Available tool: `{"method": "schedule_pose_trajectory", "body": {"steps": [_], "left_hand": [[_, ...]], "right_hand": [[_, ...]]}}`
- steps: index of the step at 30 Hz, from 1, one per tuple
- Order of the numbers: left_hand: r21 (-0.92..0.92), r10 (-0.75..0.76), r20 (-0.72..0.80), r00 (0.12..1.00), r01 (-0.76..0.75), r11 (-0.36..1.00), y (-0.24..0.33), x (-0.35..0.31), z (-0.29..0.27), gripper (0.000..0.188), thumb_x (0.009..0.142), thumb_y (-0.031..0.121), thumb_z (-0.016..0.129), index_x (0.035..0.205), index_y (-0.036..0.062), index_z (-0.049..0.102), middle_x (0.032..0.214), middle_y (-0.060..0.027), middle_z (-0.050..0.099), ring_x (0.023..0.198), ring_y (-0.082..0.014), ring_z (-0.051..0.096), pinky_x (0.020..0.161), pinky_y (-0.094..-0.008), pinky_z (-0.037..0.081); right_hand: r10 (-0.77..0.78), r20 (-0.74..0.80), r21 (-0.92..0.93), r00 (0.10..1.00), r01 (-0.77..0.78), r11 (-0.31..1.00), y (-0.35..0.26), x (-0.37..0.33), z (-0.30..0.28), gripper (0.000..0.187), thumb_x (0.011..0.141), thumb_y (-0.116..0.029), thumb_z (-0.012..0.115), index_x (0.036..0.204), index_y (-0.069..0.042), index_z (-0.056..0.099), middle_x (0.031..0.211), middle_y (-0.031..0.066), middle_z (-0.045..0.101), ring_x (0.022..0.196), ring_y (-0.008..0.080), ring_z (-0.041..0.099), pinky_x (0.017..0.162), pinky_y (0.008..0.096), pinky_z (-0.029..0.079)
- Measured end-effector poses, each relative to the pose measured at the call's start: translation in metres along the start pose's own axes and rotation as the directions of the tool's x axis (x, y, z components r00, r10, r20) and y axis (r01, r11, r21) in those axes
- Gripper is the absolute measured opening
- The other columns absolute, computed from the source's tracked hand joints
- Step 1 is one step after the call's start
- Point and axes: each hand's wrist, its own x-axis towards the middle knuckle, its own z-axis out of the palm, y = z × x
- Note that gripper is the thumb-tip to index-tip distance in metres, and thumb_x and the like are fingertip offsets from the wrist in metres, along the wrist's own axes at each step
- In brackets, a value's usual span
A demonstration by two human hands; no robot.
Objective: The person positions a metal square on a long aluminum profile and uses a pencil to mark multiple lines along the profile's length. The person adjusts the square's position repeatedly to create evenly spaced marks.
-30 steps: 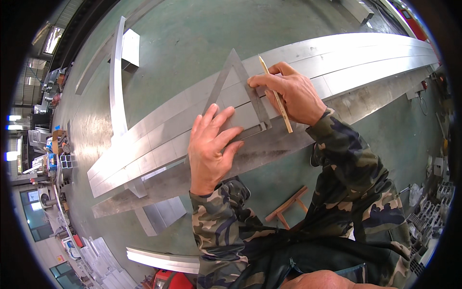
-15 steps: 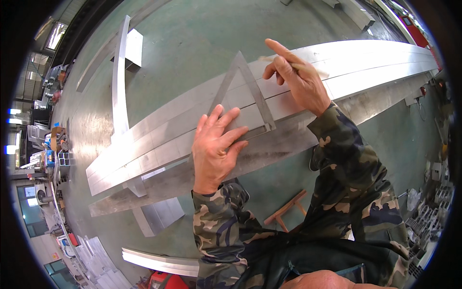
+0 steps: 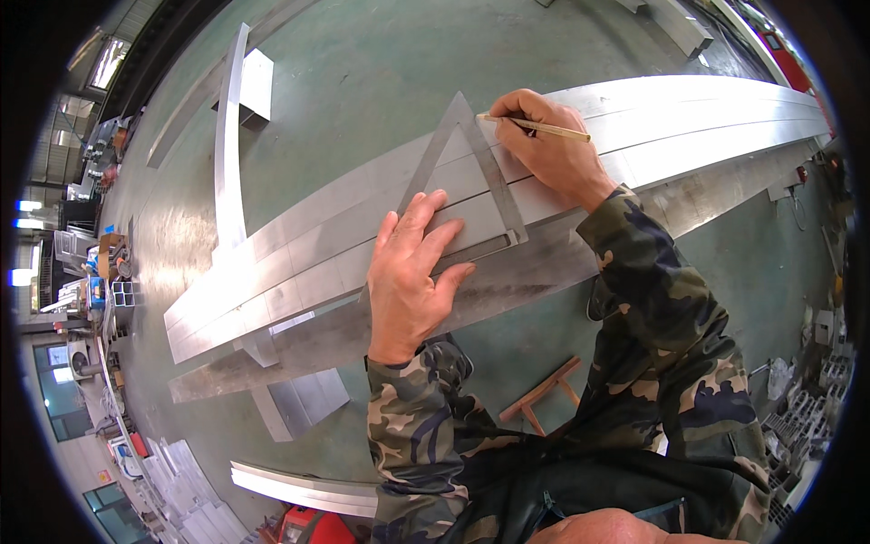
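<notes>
Several long silvery metal bars (image 3: 671, 111) lie side by side across the view. A flat metal triangle square (image 3: 495, 174) rests on them, its pointed corner reaching past their far edge. My left hand (image 3: 410, 283) lies with fingers spread over the square's left part and the near bars, pressing down; its palm side is hidden. In my right hand (image 3: 560, 156) a thin wooden pencil (image 3: 555, 130) is pinched. The pencil's tip is at the square's right edge, close to its pointed corner, over the far bar. Whether the tip touches the metal, I cannot tell.
A dull metal beam (image 3: 498, 283) runs under the bars on my side. Box-section metal pieces (image 3: 308, 403) stand on the green floor. A small wooden frame (image 3: 544, 390) is near my feet. Another long bar (image 3: 229, 145) lies far left, and racks of parts (image 3: 820, 399) line the right.
My right hand has come down and left, from raised with fingers apart to pinching the pencil against the square's edge. The left hand keeps its place on the square.
</notes>
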Motion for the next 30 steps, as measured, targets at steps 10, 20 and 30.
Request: {"method": "schedule_pose_trajectory", "body": {"steps": [10,20,30], "left_hand": [[0.003,-0.012,0.004,1.000,0.012,1.000,0.002,0.001,0.000,0.051,0.072,0.010,0.091,0.121,0.0074,0.076,0.155,-0.0061,0.066,0.148,-0.0341,0.057,0.125,-0.0566,0.039],[-0.006,-0.025,0.004,1.000,0.025,1.000,0.002,0.002,0.002,0.051,0.072,0.010,0.091,0.121,0.0077,0.077,0.155,-0.0057,0.066,0.149,-0.0336,0.056,0.126,-0.0572,0.038],[0.007,-0.006,0.028,1.000,0.006,1.000,-0.004,0.000,0.001,0.052,0.077,0.016,0.091,0.127,0.0097,0.077,0.157,-0.0050,0.063,0.150,-0.0313,0.054,0.125,-0.0566,0.038]], "right_hand": [[0.006,0.023,0.025,1.000,-0.007,1.000,0.001,0.000,-0.001,0.019,0.098,-0.016,0.071,0.107,0.000,0.075,0.089,0.0149,0.077,0.077,0.0290,0.072,0.075,0.0382,0.057],[0.012,0.048,-0.008,0.999,-0.012,1.000,0.000,-0.005,-0.007,0.019,0.094,-0.016,0.070,0.103,-0.001,0.076,0.086,0.0139,0.077,0.075,0.0282,0.072,0.074,0.0373,0.057],[0.009,0.107,-0.001,0.994,-0.009,1.000,-0.010,-0.028,-0.021,0.015,0.088,-0.009,0.065,0.097,-0.001,0.075,0.076,0.0086,0.071,0.066,0.0176,0.062,0.065,0.0343,0.050]]}}
